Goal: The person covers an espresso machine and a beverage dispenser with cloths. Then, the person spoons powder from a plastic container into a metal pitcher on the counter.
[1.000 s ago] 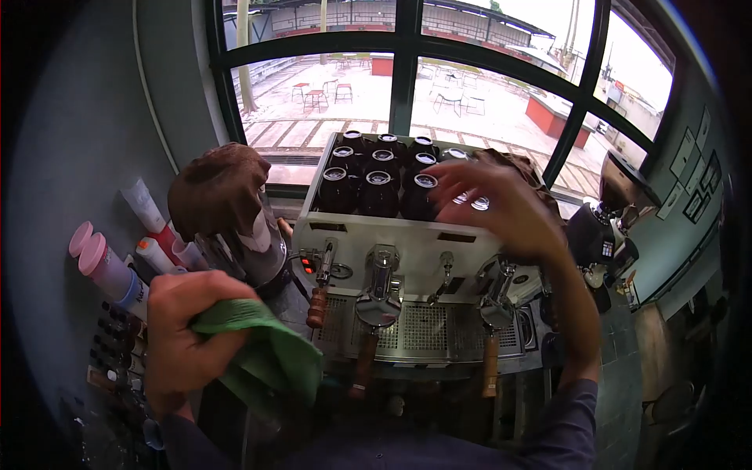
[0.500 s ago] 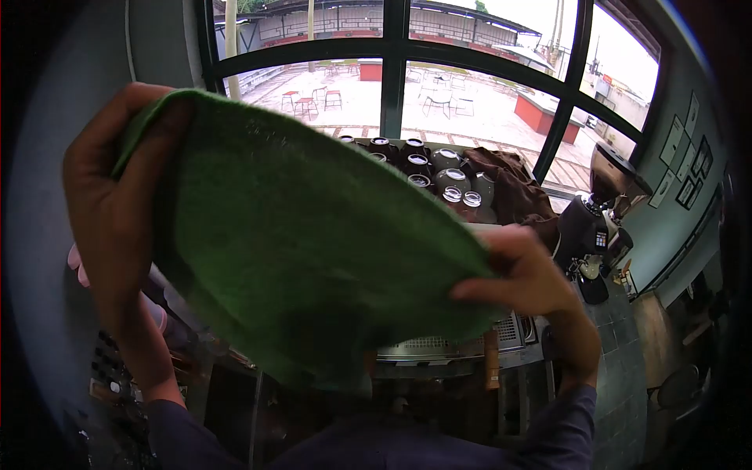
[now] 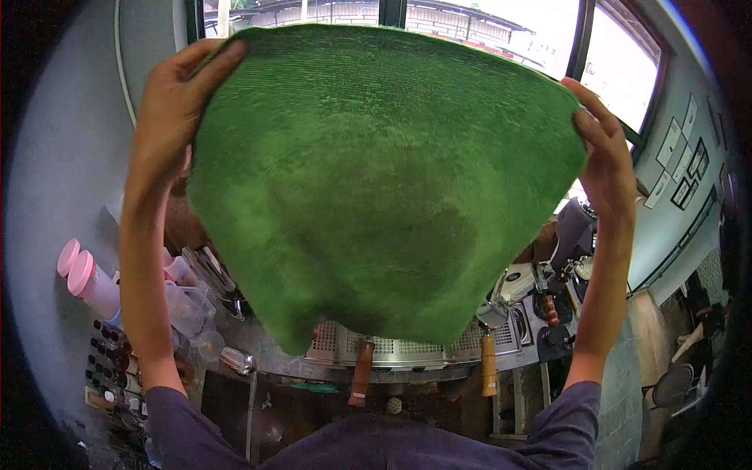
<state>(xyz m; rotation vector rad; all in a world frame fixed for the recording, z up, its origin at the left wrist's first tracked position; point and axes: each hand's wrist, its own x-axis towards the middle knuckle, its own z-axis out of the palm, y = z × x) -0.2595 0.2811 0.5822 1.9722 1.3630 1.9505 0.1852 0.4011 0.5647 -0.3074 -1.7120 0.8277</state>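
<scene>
Left hand (image 3: 177, 98) and right hand (image 3: 609, 157), fingers pinching the upper corners of a green cloth (image 3: 384, 180); left of frame, pink-lidded tub (image 3: 97, 292) and clear container (image 3: 189, 312), contents indistinct.

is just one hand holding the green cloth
No, the left hand and right hand each grip an upper corner of the green cloth.

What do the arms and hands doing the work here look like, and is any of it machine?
No machine parts or cables show: these are a person's left hand and right hand, both without gloves. No watch or bracelet is visible. The dark, purplish sleeves are short, leaving the forearms bare, and look the same colour as the shirt. I see no markings on the sleeves.
</scene>
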